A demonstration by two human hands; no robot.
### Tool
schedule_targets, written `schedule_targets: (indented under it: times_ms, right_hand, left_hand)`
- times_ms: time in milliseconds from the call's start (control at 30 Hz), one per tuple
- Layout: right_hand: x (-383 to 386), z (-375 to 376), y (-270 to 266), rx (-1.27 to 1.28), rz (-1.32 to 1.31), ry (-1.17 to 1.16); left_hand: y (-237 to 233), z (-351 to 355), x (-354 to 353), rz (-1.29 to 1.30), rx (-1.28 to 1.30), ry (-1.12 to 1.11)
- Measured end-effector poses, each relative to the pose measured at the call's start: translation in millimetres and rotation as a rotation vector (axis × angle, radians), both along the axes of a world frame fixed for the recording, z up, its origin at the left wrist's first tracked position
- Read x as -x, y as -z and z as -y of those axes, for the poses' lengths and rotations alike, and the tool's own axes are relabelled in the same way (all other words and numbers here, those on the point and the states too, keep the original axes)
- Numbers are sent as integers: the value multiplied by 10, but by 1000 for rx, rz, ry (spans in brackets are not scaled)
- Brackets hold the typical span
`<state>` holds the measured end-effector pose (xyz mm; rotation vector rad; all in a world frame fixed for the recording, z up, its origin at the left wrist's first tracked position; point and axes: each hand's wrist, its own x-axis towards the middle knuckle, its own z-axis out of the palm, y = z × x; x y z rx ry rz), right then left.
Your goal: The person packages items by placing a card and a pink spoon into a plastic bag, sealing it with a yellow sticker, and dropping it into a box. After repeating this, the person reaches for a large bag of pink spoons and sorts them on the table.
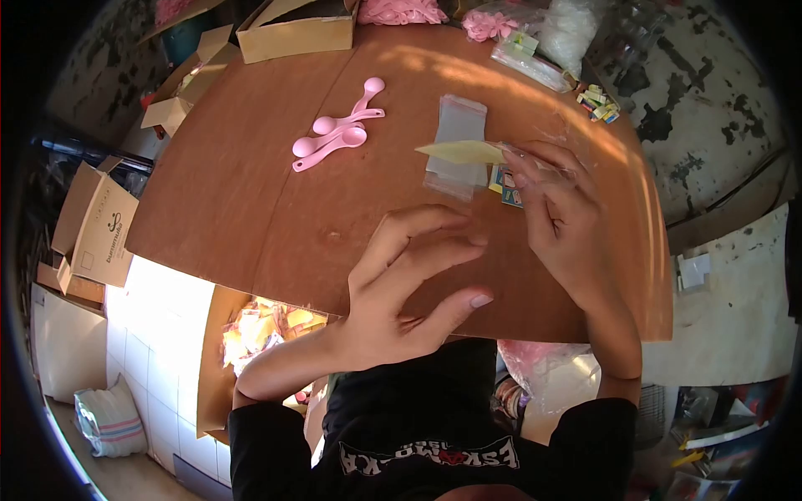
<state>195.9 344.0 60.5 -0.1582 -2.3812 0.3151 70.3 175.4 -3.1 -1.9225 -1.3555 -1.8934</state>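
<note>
My right hand pinches a thin pale yellow card between thumb and fingers, tilted edge-on above the table; clear plastic seems to wrap its end near the fingers. My left hand hovers nearer my body, fingers curved and apart, holding nothing. Beneath the card lies a stack of clear plastic sleeves. A small blue and yellow printed card shows partly beside the stack, the rest hidden by my right hand. Several pink plastic measuring spoons rest further left on the table.
The brown wooden table has a curved far edge. Along it stand an open cardboard box, pink items in plastic and small yellow-green packets. Below the near edge, a carton holds several yellow packets.
</note>
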Motion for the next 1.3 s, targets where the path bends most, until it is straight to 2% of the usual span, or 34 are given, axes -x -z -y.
schedule_targets:
  times_ms: [33,100,133,167,233,267,300,367,433,500,567,600,667,733,767,833,867,933,967,1033,1167,1233,1267,1300]
  right_hand:
    - [47,-15,13,-59,-110,-7]
    - [79,74,84,-94,-53,-88]
    - [80,150,135,-128,2,-163]
    - [95,227,226,-120,13,-168]
    - [210,332,385,-451,90,-307]
    - [251,407,403,-448,94,-314]
    - [291,479,407,-528,147,-288]
    - [370,569,428,-615,197,-272]
    - [450,617,455,-669,157,-310]
    - [521,562,479,-779,107,-369]
    - [594,479,421,-629,55,-510]
    - [761,348,437,-568,-24,-499]
    - [1179,122,404,-352,53,-372]
    - [1611,-47,523,2,116,-273]
    - [1774,-130,584,5,114,-275]
    - [2054,-224,637,-184,100,-508]
    - [2139,-217,643,-183,101,-520]
    - [2225,-157,681,-344,171,-577]
    - [2257,-156,744,-336,171,-582]
    - [2286,-144,848,-529,186,-498]
    - [1959,-149,693,-549,68,-538]
    - [1653,-140,559,-303,208,-437]
    - [1505,-128,490,-298,204,-434]
    - [1354,-121,416,-32,260,-406]
  left_hand:
    - [49,59,-39,4,3,-6]
    - [134,127,-84,970,374,509]
    - [219,99,-37,1099,374,642]
    - [245,116,-5,1113,375,638]
    - [222,104,129,1626,155,1006]
    - [264,128,191,1699,2,1181]
    - [344,150,233,1704,-6,1177]
    - [492,187,317,1765,4,873]
    - [334,288,419,1773,50,810]
    - [334,368,530,1777,-254,547]
    - [374,473,680,1766,-427,397]
    - [388,502,736,1727,-448,298]
    - [365,523,787,1680,-461,122]
    - [370,505,800,1693,-465,138]
    - [364,492,809,1705,-464,160]
    - [322,448,824,1687,-470,157]
    - [303,426,831,1671,-458,113]
    - [291,391,831,1653,-440,56]
    - [288,384,827,1655,-437,46]
    - [275,361,813,1594,-393,72]
    - [221,352,788,1612,-405,91]
    - [204,312,771,1604,-407,58]
    - [192,289,753,1598,-400,28]
    - [192,259,734,1596,-392,31]
